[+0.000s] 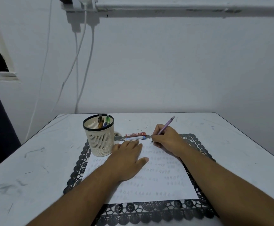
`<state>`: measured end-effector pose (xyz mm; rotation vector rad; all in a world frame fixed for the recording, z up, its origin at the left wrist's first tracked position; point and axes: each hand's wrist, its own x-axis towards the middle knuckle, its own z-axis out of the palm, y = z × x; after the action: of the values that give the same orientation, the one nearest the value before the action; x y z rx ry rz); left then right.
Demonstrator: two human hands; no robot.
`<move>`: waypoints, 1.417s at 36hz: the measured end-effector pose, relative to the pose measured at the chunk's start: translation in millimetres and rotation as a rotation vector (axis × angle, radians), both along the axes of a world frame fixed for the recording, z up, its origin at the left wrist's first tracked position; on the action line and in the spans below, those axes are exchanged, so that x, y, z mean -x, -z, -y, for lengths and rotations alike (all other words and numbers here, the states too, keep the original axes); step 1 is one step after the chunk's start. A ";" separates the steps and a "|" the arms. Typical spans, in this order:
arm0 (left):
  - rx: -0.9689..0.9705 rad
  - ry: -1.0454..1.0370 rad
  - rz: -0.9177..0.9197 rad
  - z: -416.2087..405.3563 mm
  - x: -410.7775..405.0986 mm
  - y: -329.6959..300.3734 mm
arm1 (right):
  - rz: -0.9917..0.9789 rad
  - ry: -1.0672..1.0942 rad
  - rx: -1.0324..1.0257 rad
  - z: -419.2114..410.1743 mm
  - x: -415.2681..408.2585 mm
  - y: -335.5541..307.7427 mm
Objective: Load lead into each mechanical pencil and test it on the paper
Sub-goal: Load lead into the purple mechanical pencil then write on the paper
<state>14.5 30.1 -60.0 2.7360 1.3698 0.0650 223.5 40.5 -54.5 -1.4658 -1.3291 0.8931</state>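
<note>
1. The right hand (166, 138) holds a purple pencil (165, 128) in a writing grip, fingers pinched round the lower barrel, tip down on the far edge of the paper (157, 180).
2. The left hand (127, 158) lies flat on the paper with fingers straight, holding nothing, only pressing the sheet so it cannot slide.
3. The paper sits on a dark lace mat (149, 211) and already carries rows of faint pencil marks, so I judge the testing to be well along.
4. More pencils stand in the cream cup (98, 138) just left of the paper; I cannot tell which of them are loaded.
5. Two lead boxes (135, 136) lie just beyond the paper, between the cup and the right hand.
6. The pencil looks light and stiff, its plastic barrel smooth; low near the tip is the sensible place to hold it for control.
7. The lead is the fragile part: thin and brittle, likely to snap under hard pressure or if pushed out too far.
8. The sheet is thin and slides easily, hence the flat palm.
</note>
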 end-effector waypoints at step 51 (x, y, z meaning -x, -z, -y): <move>0.017 -0.011 -0.004 1.8 -1.1 -2.1 | 0.115 0.066 0.012 1.8 -6.4 -1.5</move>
<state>15.5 28.3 -57.8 2.7161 1.3800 0.0482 229.9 38.6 -53.0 -1.5813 -1.3521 0.7859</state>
